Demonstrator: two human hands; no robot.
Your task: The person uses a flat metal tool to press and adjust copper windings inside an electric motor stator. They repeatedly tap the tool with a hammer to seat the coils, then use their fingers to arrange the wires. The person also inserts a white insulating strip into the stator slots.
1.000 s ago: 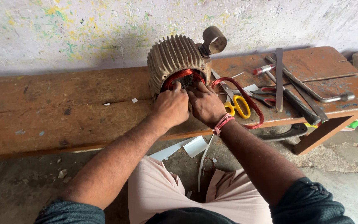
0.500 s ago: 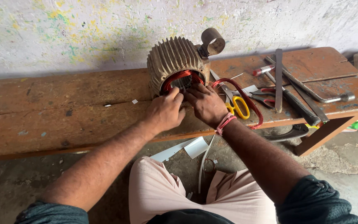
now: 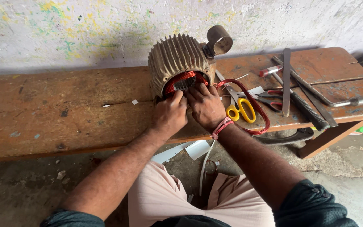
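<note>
A long worn wooden table (image 3: pixel 64 113) is seen against a paint-flecked wall (image 3: pixel 85 25). On it, near the middle, a ribbed grey motor housing (image 3: pixel 175 59) is laid on its side, open end turned toward the person. Red copper wire coils (image 3: pixel 181 78) are packed inside the housing around its inner rim.

The left hand (image 3: pixel 169 115) is curled at the housing's open mouth, fingertips pressed against the coils at the lower edge; a firm grip on any wire cannot be told. The right hand (image 3: pixel 206 105) is set just beside it, touching, fingers bent into the opening on the windings; whether anything is pinched is hidden. A red thread band (image 3: pixel 221 127) is worn on the right wrist.

A loop of red wire (image 3: pixel 261 113) is trailed from the housing across the table to the right. Inside that loop yellow-handled scissors (image 3: pixel 240 110) are laid. Further right, a red-handled screwdriver (image 3: pixel 270 70), a flat metal bar (image 3: pixel 286 80) and a threaded rod (image 3: pixel 307 107) are spread.

Below the table edge, white paper scraps (image 3: pixel 190 149) are seen on the floor.
</note>
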